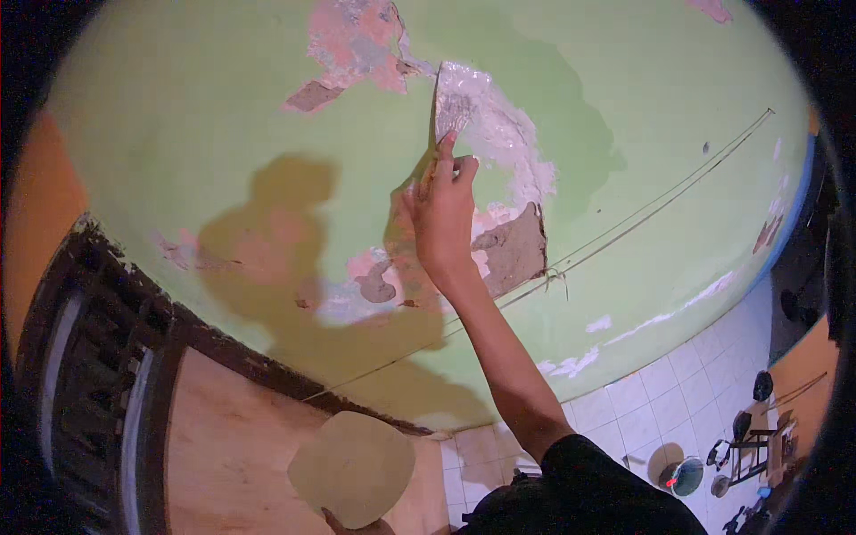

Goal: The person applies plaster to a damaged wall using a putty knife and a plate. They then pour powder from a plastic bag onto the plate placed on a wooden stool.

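One putty knife (452, 105) up at a patchy green wall (660, 267).
My right hand (448, 214) grips its handle, the blade at the upper end of the white filler (514, 143); my left hand (364, 528), partly cut off below, holds a rounded beige board (352, 464).

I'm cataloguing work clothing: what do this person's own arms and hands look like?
The right hand is bare, no glove or watch showing; its forearm is uncovered up to a black sleeve. The left hand, partly in view, looks gloveless.
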A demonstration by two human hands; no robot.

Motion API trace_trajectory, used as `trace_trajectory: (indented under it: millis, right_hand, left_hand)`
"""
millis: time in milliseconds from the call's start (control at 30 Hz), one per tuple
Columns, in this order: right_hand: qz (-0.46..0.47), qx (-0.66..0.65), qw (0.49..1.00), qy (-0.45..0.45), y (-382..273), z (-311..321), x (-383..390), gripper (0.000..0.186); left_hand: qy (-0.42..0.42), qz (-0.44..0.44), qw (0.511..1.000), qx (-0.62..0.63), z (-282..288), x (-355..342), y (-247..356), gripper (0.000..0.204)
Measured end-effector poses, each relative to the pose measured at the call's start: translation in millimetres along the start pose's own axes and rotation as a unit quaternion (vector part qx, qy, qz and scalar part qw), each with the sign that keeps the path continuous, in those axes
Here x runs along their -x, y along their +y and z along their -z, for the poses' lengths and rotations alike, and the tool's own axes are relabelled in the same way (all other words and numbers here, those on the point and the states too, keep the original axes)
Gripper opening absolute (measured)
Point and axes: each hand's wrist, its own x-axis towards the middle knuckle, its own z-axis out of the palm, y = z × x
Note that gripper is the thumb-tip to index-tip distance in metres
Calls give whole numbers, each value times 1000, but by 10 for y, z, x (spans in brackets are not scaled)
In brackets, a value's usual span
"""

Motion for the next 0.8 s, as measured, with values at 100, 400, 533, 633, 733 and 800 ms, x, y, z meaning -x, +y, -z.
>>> trace_trajectory:
  millis: [100, 400, 533, 633, 733, 800]
  right_hand:
    - [-6, -5, 1000, -1, 1, -28, -21, 85]
    - [8, 17, 1000, 9, -42, -261, 108, 87]
    - [-1, 34, 999, 10, -6, -266, 144, 87]
    - [8, 36, 999, 20, -16, -160, 222, 86]
    - [-6, 11, 1000, -7, -6, 39, 335, 87]
    - [5, -14, 1000, -14, -30, 165, 394, 85]
  left_hand:
    - [-2, 0, 1000, -6, 47, -29, -60, 65]
    - [-17, -2, 1000, -8, 145, -186, -146, 63]
    - [24, 57, 997, 35, 48, -171, -14, 63]
    - [-56, -177, 965, -187, 433, -305, -306, 66]
    - [3, 20, 999, -38, 240, -288, -89, 63]
    - [-25, -35, 998, -35, 475, -397, -279, 62]
